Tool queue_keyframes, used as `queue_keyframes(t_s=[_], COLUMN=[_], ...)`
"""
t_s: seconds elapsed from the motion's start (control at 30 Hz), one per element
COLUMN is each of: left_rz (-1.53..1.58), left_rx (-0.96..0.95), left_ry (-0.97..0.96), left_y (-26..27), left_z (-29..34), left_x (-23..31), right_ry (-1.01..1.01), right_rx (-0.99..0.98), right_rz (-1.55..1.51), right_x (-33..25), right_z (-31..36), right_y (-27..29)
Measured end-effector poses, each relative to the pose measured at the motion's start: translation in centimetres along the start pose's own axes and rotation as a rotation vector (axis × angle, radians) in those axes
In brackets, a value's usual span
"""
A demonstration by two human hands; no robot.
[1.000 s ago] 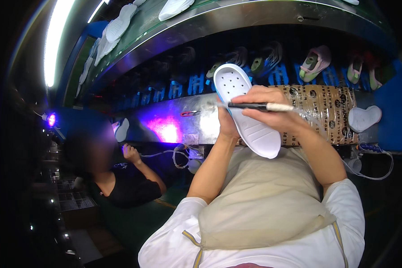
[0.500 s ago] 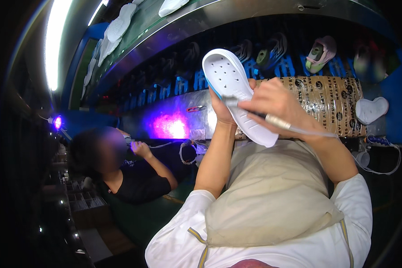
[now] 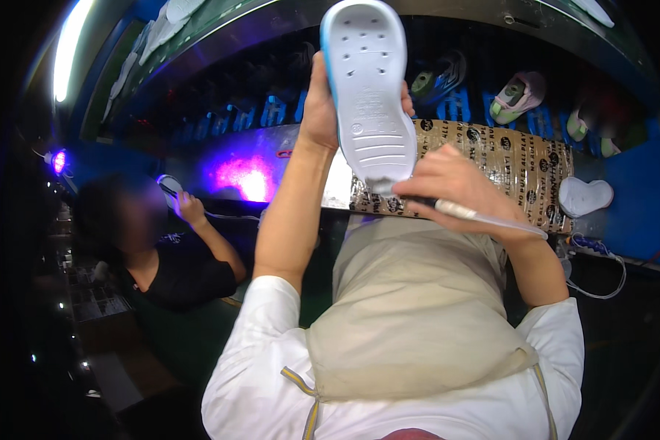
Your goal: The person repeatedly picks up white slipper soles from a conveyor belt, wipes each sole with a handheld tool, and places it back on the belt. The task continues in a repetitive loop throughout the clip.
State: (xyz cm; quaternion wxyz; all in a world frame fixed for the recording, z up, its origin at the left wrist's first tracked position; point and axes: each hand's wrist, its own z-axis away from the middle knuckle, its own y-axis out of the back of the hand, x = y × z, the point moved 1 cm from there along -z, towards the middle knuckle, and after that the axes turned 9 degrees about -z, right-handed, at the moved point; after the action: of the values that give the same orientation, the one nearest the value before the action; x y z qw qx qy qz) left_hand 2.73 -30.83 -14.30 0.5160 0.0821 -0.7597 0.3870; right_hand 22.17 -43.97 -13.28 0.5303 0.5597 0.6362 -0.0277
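My left hand (image 3: 320,110) grips a white shoe sole (image 3: 374,103) with a light blue side edge, its fingertips showing at the far side. The sole is raised over the bench, hollow face up, small holes at its wide end. Pinched in my right hand (image 3: 466,183) is a brush (image 3: 453,209) with a dark and pale handle and a clear tube running back along my wrist. Its bristles, somewhat blurred, lie at the sole's narrow near end; whether they touch it I cannot tell.
Brown printed wrapping (image 3: 506,169) covers part of the bench; another white sole (image 3: 585,196) lies at its right end. Behind, shoes (image 3: 517,97) sit on blue holders below a metal-edged conveyor (image 3: 447,29). At left, a co-worker's hand (image 3: 191,208) is near purple light.
The sole has moved away from me and turned more upright and face-on in my left hand. The brush has shifted from the sole's middle to its near end.
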Motion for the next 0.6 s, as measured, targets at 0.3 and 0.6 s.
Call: queue_keyframes(t_s=[0.3,0.6], left_rz=[-0.971,-1.335], left_rx=[0.191,-0.035], left_ry=[0.330,0.593], left_y=[-4.1,-4.5], left_z=[-3.0,-4.4], left_x=[1.8,1.3], right_ry=[0.055,0.015], right_rx=[-0.156,-0.184], right_rz=[0.056,0.074], right_x=[-0.1,-0.6], right_z=[-0.5,0.2], right_y=[0.8,2.6])
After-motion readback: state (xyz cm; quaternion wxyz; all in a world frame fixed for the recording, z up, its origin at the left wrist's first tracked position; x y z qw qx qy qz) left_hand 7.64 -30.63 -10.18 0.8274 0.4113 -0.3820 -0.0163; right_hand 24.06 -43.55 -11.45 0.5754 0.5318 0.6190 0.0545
